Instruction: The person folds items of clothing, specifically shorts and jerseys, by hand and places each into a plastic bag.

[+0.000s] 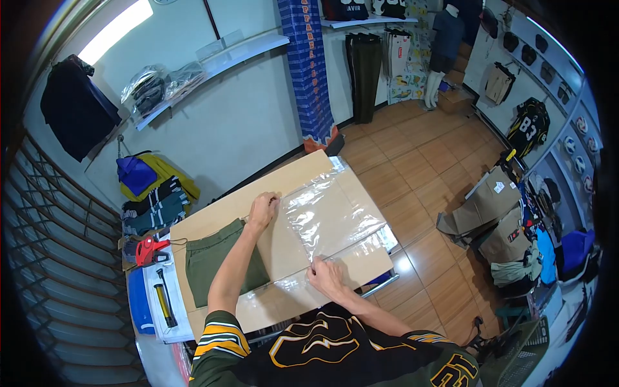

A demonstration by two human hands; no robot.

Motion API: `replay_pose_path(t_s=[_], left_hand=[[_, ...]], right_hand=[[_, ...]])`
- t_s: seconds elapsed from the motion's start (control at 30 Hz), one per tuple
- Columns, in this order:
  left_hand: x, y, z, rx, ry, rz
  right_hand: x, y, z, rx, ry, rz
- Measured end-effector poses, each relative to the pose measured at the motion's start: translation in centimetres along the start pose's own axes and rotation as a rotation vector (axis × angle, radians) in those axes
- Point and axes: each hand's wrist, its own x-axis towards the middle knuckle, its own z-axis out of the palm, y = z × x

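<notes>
A clear plastic bag [332, 209] lies flat on the cardboard-covered table [293, 255], shiny with reflections. My left hand [263, 209] is closed at the bag's far left corner, fingers pinched together. At the near left corner, my right hand [327, 278] pinches the bag's edge between thumb and fingers. Folded olive-green shorts [209, 261] rest on the cardboard to the left, partly hidden beneath my left forearm.
A red tape dispenser [151, 250] and a yellow-and-black hand pump [164, 303] lie left of the cardboard. Folded clothes [151, 206] are stacked behind them. On the right, a cardboard box [487, 203] and piled garments [516, 267] stand beyond the tiled floor [412, 193].
</notes>
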Motion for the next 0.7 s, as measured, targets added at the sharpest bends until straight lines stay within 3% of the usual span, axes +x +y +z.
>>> replay_pose_path(t_s=[0.3,0.47,0.63,0.7], left_hand=[[-2.6,-1.7,-2.8,0.039,-0.007,0.033],[-7.7,-0.4,-6.9,0.052,0.162,0.174],[-13.7,-1.8,-10.7,0.105,0.119,0.080],[-15.5,-3.4,-11.2,0.185,0.051,0.016]], right_hand=[[-1.6,-3.3,2.9,-0.032,0.059,0.014],[-1.4,-4.3,2.4,-0.076,0.107,0.095],[0.0,-5.0,2.5,-0.139,0.104,0.079],[1.3,-4.5,3.3,-0.133,0.164,-0.017]])
